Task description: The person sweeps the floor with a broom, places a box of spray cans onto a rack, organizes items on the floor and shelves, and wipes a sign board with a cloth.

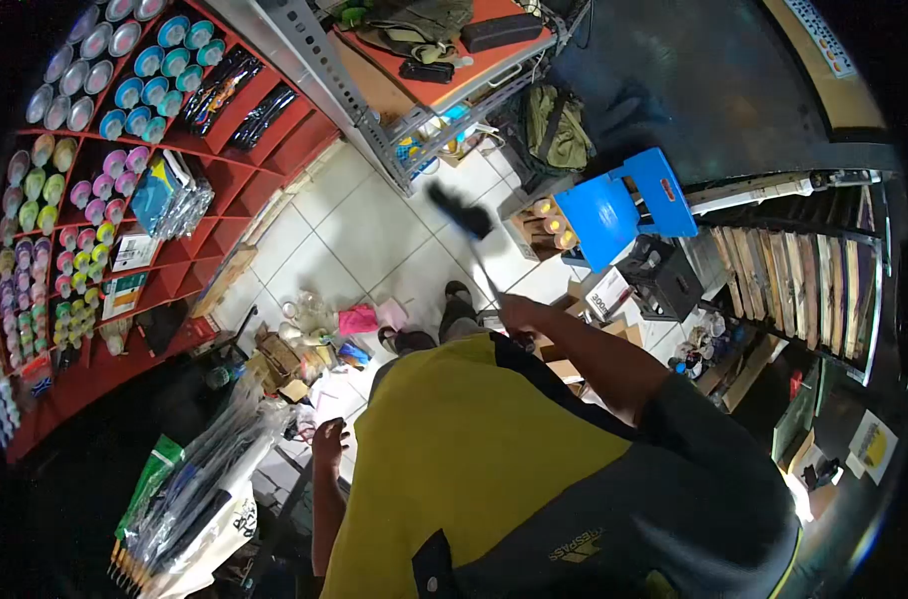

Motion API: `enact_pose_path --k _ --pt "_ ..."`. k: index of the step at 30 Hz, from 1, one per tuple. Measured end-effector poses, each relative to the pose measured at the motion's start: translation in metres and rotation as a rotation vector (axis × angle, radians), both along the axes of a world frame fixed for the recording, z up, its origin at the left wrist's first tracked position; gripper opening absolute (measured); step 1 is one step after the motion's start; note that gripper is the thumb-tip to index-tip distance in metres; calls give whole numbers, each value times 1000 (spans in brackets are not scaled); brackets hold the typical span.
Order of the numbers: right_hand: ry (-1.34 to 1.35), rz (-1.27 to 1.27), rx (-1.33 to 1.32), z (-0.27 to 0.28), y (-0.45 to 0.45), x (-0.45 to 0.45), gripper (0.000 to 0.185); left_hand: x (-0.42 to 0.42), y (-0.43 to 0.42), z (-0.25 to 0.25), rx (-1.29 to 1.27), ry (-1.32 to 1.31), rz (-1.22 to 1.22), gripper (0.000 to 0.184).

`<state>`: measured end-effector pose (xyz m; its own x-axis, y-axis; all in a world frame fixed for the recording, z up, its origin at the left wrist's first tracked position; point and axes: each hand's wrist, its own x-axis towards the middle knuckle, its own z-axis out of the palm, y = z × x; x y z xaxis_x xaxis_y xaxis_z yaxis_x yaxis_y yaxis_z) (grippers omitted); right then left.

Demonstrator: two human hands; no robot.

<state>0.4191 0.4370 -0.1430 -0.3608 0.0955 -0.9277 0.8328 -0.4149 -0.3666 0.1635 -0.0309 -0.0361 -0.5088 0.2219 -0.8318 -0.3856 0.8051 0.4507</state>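
R hand had its fingers wrapped round the handle of a long brush, blurred dark head out beyond the fingers, over the tile floor; L hand hung near the plastic-wrapped bundle, fingers part bent, can't tell if pinching anything. Red shelf compartments held rows of colored cans, & a cardboard box by the blue stool held round-topped cylinders.

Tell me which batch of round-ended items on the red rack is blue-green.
The batch between the silvery batch and the black plastic-wrapped packs. Its ends are blue to teal, unlike the silvery ones or the pink batch.
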Motion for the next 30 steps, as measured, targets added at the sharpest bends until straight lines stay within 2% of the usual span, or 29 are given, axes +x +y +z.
enact_pose_path --k 1,3,5,6,7,9,10,11,13,14,16,17,18,19,21,22,23,25,26,27,29,30 --pt "344 559 199 -34 -5 5 12 1 2 2 0 6 -1 36" --pt "691 1117 405 -84 -18 3 13 2 3 5 -31 0 27 36" --pt "746 990 225 -117 -26 -13 17 4 3 5 -39 1 63 36" --pt "757 955 179 -117 -27 -19 18 4 3 7 -62 23 -43 35" --pt "767 920 133 -104 -27 -30 18 0 2 12 -90 36 -164 34" --pt "987 1134 306 -58 -18 -37 19 -5 2 19 -120 45 -291 33" --pt "1100 1229 403 -22 -11 -44 19 -3 6 21 -94 114 -239 33" --pt "1011 1170 293 14 -6 -52 19 0 12 23 -67 182 -186 33" --pt "387 586 -314 107 5 -72 18 1 56 28 20 328 -158 36" --pt "203 403 -427 135 5 -82 18 2 95 28 74 411 -169 38" --pt "338 421 -355 123 -12 -94 19 1 181 40 222 448 -365 52" --pt "403 428 -315 118 -21 -100 19 2 217 43 351 523 -540 47" --pt "318 404 -320 148 -14 -113 21 0 251 43 488 603 -719 43" --pt "326 384 -305 173 -5 -118 21 2 279 42 502 609 -740 43" --pt "268 372 -355 219 12 -126 28 5 319 41 675 462 -1143 32" --pt "238 370 -383 228 17 -127 31 3 329 40 681 466 -1157 32" --pt "245 358 -375 228 25 -120 31 1 339 40 597 421 -1112 28" --pt "270 -183 -462 227 50 -87 41 -15 361 44 430 350 -1043 23" --pt "494 -324 -335 192 48 -61 45 -26 370 43 436 362 -1069 23" --pt "703 -446 -207 158 46 -33 48 -35 374 36 452 430 -980 23" --pt "258 -534 -111 157 70 -2 47 -58 383 18 486 560 -798 23" --pt "112 -572 -52 127 67 30 44 -66 389 10 489 557 -807 23"
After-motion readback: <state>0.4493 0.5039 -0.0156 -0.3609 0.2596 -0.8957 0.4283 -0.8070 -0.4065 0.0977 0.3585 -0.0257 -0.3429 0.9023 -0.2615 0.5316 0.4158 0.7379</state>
